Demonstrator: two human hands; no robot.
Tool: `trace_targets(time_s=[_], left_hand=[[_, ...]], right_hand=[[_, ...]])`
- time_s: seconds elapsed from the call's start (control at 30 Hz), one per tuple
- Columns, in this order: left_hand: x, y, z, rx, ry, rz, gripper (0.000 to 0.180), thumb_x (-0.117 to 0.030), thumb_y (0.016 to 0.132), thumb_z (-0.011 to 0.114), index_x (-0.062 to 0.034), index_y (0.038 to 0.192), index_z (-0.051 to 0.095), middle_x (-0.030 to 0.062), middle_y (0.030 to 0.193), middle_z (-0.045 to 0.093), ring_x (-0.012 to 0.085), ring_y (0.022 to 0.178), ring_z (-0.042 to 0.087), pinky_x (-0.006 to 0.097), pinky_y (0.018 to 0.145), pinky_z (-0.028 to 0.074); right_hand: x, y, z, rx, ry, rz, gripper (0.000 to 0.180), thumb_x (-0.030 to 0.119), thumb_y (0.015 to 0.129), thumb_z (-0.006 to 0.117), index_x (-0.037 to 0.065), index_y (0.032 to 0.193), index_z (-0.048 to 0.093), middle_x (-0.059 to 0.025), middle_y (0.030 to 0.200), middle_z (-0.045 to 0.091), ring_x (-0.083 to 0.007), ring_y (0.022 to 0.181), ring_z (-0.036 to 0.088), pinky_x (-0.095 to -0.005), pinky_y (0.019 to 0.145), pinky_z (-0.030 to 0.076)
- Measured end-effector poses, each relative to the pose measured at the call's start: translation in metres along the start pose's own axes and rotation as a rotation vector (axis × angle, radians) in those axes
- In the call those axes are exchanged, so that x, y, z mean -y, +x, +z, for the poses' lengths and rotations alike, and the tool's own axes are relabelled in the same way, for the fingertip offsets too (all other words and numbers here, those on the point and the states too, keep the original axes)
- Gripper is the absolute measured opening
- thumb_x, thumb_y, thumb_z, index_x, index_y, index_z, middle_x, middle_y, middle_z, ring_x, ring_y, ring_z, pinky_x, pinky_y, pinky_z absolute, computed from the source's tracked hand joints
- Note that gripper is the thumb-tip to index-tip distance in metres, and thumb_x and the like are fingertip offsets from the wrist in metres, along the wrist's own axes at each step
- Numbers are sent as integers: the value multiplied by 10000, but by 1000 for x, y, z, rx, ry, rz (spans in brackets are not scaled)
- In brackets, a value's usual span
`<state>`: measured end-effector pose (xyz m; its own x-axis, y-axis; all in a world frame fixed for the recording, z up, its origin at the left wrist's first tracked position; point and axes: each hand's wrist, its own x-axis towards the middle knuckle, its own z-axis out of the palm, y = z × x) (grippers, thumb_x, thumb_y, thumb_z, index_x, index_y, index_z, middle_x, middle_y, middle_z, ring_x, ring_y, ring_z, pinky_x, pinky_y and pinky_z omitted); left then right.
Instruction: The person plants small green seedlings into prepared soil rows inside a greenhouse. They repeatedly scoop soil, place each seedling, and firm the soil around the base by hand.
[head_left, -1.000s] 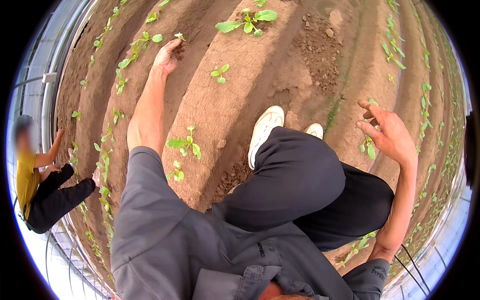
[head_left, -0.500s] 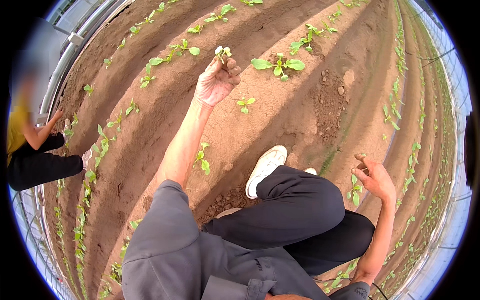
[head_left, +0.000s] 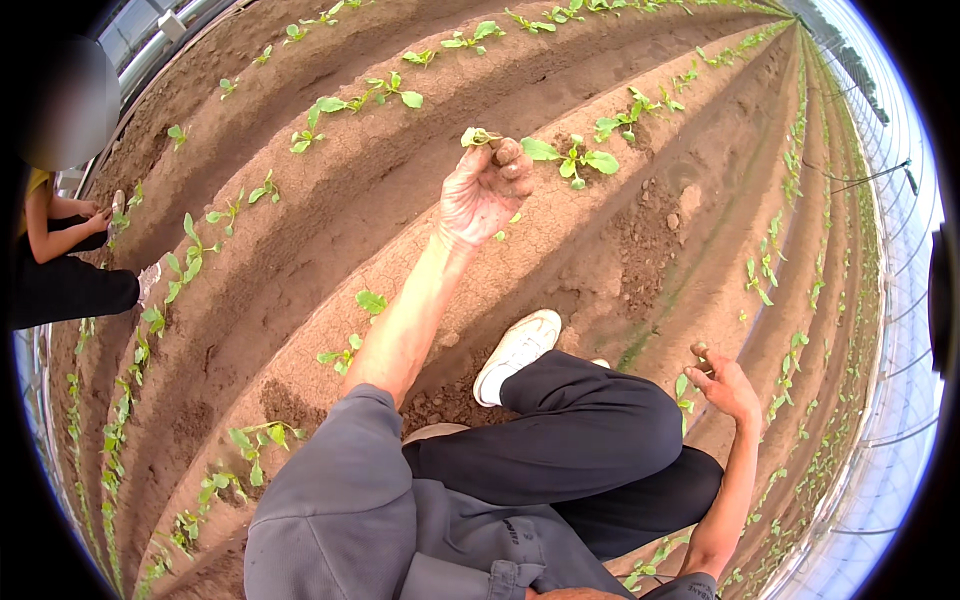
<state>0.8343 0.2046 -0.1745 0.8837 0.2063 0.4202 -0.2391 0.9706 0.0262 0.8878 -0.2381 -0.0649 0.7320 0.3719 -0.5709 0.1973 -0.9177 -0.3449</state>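
My left hand (head_left: 485, 195), soiled at the fingertips, is closed with a small pale-green seedling (head_left: 479, 137) pinched between thumb and fingers. It is raised over a ridge of brown soil, just left of a larger leafy plant (head_left: 574, 161) growing there. Part of another small plant shows from behind this hand. Off to the right, my right hand (head_left: 730, 388) hangs with thumb and forefinger apart and nothing visible between them; its other fingers are partly hidden. A young plant (head_left: 684, 392) grows close beside that hand.
Soil ridges with rows of young plants (head_left: 187, 262) run across the view. My white shoe (head_left: 520, 355) rests in a furrow. At the far left another person (head_left: 65, 235) sits low by a row. The curved frame of a greenhouse (head_left: 885, 400) borders the right side.
My left hand has shifted right and slightly down in view with the seedling, toward the larger leafy plant. The whole view has turned somewhat. My right hand's pose is nearly the same.
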Motion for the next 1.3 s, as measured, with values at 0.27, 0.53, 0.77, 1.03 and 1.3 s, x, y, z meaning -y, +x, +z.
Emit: trace_targets(time_s=[0.27, 0.53, 0.77, 1.03, 1.3], left_hand=[[-13, -1, 1, -79, 84, 7, 174, -163, 944, 630, -100, 1090, 699, 11, 925, 576, 123, 818, 479, 251, 668, 395], [-188, -73, -110, -1322, 1796, -190, 479, -171, 830, 740, 33, 1232, 575, 112, 976, 692, 131, 749, 637, 306, 630, 494], [-192, -118, -60, -1146, 1789, -334, 245, -142, 818, 741, 7, 990, 649, 51, 784, 657, 113, 656, 601, 281, 553, 462], [-156, -120, -33, -918, 1926, -532, 254, -256, 889, 684, -4, 920, 658, 48, 767, 667, 114, 664, 613, 287, 576, 475], [-110, -60, 16, -354, 2233, -729, 502, -523, 936, 586, -28, 935, 669, 43, 828, 652, 136, 763, 612, 306, 696, 504]], right_hand=[[9, 1, 1, -7, -34, -7, 520, 262, 911, 657, -5, 1337, 525, -182, 1004, 710, -225, 814, 675, -344, 762, 524], [7, 2, 2, 14, 20, -21, 518, 261, 935, 637, 21, 1373, 499, -179, 1013, 701, -209, 825, 656, -341, 762, 515], [-4, -4, -2, 9, 36, 14, 508, 249, 937, 639, -13, 1353, 509, -151, 958, 694, -174, 784, 620, -326, 736, 505], [-2, -12, 3, -2, 32, -2, 525, 279, 960, 604, 9, 1392, 480, -115, 985, 675, -161, 794, 622, -317, 776, 497], [-11, -18, 8, -26, 14, -7, 522, 281, 956, 616, -3, 1377, 494, -126, 943, 685, -148, 746, 586, -302, 728, 491]])
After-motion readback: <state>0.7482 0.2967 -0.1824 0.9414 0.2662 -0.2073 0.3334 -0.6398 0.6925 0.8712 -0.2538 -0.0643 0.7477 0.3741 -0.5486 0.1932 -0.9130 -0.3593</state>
